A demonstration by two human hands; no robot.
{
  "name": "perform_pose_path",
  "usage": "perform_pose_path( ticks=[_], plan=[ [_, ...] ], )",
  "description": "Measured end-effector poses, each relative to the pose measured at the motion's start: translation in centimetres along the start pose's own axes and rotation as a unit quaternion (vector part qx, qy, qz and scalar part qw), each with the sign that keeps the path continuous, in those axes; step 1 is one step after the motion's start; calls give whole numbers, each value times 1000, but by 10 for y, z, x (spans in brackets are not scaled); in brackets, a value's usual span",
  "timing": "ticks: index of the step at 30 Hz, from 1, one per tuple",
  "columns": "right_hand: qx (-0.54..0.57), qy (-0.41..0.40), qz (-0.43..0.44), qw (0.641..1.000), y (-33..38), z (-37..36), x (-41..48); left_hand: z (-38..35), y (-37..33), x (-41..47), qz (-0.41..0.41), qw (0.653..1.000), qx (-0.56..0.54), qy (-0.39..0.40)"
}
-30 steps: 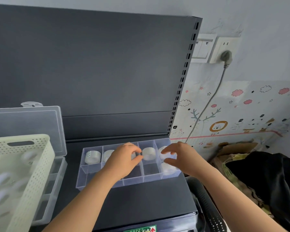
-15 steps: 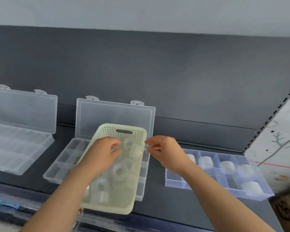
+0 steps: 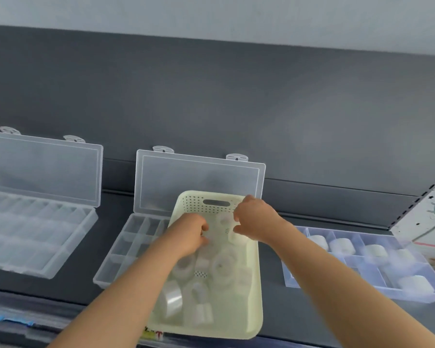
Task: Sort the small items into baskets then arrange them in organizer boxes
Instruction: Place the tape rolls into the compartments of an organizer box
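Rolls of clear and whitish tape [image 3: 172,301] lie loose in a pale yellow perforated plastic basket [image 3: 255,297]. The basket rests across the near right part of a clear plastic organizer box with its lid raised [image 3: 126,247], at the middle of the dark grey shelf [image 3: 116,222].

Both hands are down inside the far half of the basket. The left hand [image 3: 189,234] has its fingers curled in among the rolls. The right hand [image 3: 254,219] bends its fingers and thumb over a small whitish roll [image 3: 237,238] by the basket's right wall. Blur hides the fingertips, so I cannot tell whether either grip has closed on a roll or only touches one.

To the right, just beside the basket, a bluish clear divided tray [image 3: 296,277] holds one roll in each of several compartments. Well to the left stands a second clear lidded organizer box [image 3: 35,237], whose contents I cannot make out.

The rolls look light and stiff, with smooth, probably slippery sides, and they would roll if set on edge. A pinch across the flat faces, or a finger through the core, seems the surest hold. The basket's thin plastic will likely shift under a push, so lifting each roll straight up looks safest.
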State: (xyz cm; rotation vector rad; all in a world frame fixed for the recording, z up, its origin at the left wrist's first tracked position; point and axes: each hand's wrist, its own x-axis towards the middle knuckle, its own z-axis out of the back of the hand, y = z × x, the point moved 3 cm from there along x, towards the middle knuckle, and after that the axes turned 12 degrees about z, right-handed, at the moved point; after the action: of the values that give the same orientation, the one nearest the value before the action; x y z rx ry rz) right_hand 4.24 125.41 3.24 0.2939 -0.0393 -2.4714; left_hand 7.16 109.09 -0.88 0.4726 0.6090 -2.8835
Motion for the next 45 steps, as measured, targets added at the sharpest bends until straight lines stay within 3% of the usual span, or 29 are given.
perform_pose_path(
  ticks=[10, 14, 19, 22, 29, 41, 45],
  plan=[
    [-75, -28, 4, 997, -1, -4, 12, -2, 1, 10, -4, 998, -39, -48],
    [40, -85, -28, 995, -13, 10, 3, 7, -1, 14, 0, 993, -97, -61],
    [209, -187, -57, 958, -40, 17, -18, 11, -14, 19, 21, 972, -232, -7],
    [276, -216, -57, 935, -46, 13, -26, 6, -28, 25, 14, 977, -212, 4],
    [302, -246, -64, 919, -55, 2, -36, -2, -40, 35, 61, 988, -141, -9],
    [360, -240, -90, 897, -58, -11, -38, -11, -38, 35, 70, 949, -301, 57],
    [376, -245, -99, 888, -59, -12, -39, -14, -39, 33, 67, 953, -284, 76]
  ],
)
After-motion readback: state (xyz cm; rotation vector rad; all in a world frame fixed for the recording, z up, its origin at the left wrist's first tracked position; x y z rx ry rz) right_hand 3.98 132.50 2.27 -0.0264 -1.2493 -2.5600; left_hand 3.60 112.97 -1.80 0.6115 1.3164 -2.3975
